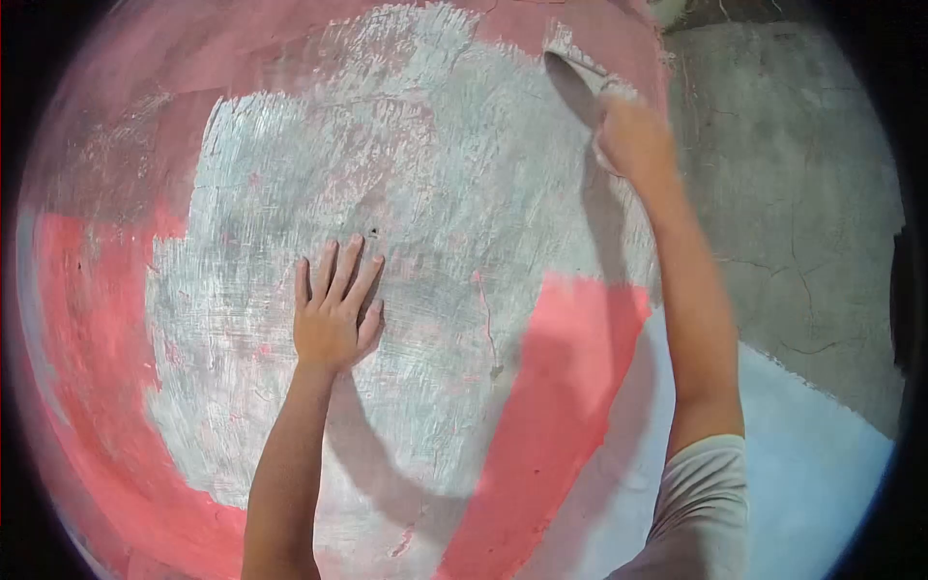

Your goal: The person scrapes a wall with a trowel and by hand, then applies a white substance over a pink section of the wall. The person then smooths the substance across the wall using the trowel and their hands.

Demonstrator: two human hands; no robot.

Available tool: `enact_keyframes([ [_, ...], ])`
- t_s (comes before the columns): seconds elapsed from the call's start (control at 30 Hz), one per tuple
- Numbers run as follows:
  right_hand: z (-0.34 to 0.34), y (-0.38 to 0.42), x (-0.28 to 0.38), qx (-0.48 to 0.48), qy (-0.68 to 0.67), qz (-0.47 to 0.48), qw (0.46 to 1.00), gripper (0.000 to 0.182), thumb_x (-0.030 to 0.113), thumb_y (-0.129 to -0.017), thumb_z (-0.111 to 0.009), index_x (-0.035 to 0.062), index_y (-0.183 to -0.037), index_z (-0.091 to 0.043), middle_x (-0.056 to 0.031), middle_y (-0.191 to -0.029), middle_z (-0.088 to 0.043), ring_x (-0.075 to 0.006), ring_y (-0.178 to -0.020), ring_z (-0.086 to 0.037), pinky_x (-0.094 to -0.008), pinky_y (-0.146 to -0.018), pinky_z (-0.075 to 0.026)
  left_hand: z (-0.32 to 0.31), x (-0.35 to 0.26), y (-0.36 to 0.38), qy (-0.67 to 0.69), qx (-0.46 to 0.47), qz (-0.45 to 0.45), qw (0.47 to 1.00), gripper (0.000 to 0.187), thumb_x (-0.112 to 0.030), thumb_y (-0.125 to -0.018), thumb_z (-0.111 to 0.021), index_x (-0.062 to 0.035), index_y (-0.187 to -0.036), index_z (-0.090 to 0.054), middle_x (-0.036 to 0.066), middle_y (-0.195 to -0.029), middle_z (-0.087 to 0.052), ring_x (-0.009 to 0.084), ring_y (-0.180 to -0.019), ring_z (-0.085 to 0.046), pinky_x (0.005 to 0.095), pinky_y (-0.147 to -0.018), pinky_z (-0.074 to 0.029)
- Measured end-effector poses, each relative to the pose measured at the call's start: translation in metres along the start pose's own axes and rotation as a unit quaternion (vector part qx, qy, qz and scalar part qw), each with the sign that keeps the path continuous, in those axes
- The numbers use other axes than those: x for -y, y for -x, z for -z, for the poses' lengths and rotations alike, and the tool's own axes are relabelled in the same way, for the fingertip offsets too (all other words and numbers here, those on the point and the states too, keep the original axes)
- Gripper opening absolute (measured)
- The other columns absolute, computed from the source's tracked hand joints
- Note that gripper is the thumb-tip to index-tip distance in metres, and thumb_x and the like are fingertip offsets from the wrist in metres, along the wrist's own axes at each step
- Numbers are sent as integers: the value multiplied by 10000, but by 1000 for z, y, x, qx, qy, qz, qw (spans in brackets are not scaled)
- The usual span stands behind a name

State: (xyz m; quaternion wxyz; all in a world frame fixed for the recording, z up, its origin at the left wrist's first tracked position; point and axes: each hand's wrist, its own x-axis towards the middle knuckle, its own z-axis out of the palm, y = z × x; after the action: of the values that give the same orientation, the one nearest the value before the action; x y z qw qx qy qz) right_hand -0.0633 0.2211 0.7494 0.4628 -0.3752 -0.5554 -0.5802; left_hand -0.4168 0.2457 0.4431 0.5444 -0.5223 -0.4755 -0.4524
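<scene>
My left hand (333,307) lies flat with spread fingers on the scraped, whitish patch of wall (445,174). A small dark hole (374,232) sits just above its fingertips. High on the right, my right hand (636,140) is closed around a scraper (572,89), its handle hidden in the fist. The scraper's dark blade points up and left, against the wall near the patch's upper right border. My right forearm is slightly blurred.
Dull pink paint (193,48) borders the patch above, and brighter coral paint (106,387) runs down the left. A coral band (551,406) slants below right. Beyond it are pale blue paint (802,464) and bare grey, cracked wall (793,193).
</scene>
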Motion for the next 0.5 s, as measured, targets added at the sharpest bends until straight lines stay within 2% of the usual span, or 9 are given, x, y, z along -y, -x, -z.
enact_keyframes([
  [0.07,-4,10,3,-16,-7,-3,1000,243,132,-960,-534,42,-1090,-719,-253,-1068,-744,-488,-1051,-718,-591,-881,-579,0,-2,0,-3,6,1,1000,629,-415,-989,-542,-276,-1601,-507,35,-1732,-359,323,-1604,-294,601,-1307,-137],
  [0.13,-28,-28,-11,-59,-37,1,998,229,133,-960,-545,41,-1077,-720,-248,-1082,-744,-482,-1060,-718,-576,-886,-583,-1,-2,-2,-1,10,1,1000,636,-410,-985,-547,-276,-1605,-501,37,-1733,-357,325,-1605,-291,603,-1308,-135],
  [0.17,-27,-45,-14,-42,-55,-34,997,219,138,-960,-555,25,-1053,-719,-239,-1091,-743,-466,-1051,-723,-558,-892,-588,-1,-2,-1,-1,14,2,1000,640,-407,-983,-549,-276,-1607,-498,38,-1734,-356,326,-1605,-290,604,-1308,-134],
  [0.23,-16,-52,-10,-39,-26,-21,999,221,141,-963,-550,20,-1043,-717,-240,-1082,-742,-461,-1030,-728,-556,-888,-590,2,-2,1,-4,23,4,1000,644,-405,-980,-550,-275,-1609,-496,40,-1735,-355,326,-1606,-289,607,-1307,-134],
  [0.37,5,-8,1,-35,-22,24,999,228,143,-965,-539,24,-1021,-724,-247,-1046,-743,-461,-988,-735,-556,-882,-592,0,-2,-1,-2,15,0,1000,641,-407,-981,-539,-271,-1607,-501,44,-1736,-353,328,-1606,-289,614,-1305,-133],
  [0.47,-10,-13,3,-41,-13,31,999,242,149,-967,-534,25,-1043,-728,-247,-1034,-746,-463,-987,-734,-563,-878,-591,-2,-1,3,-6,13,-5,1000,636,-410,-985,-533,-266,-1603,-507,50,-1735,-353,331,-1607,-288,614,-1305,-122],
  [0.5,-12,-32,-5,-44,-31,18,998,269,160,-965,-513,41,-1088,-721,-286,-1043,-727,-492,-1019,-706,-588,-883,-561,-1,-1,3,-6,17,-3,1000,637,-409,-984,-535,-266,-1604,-505,51,-1735,-353,331,-1607,-287,613,-1306,-119],
])
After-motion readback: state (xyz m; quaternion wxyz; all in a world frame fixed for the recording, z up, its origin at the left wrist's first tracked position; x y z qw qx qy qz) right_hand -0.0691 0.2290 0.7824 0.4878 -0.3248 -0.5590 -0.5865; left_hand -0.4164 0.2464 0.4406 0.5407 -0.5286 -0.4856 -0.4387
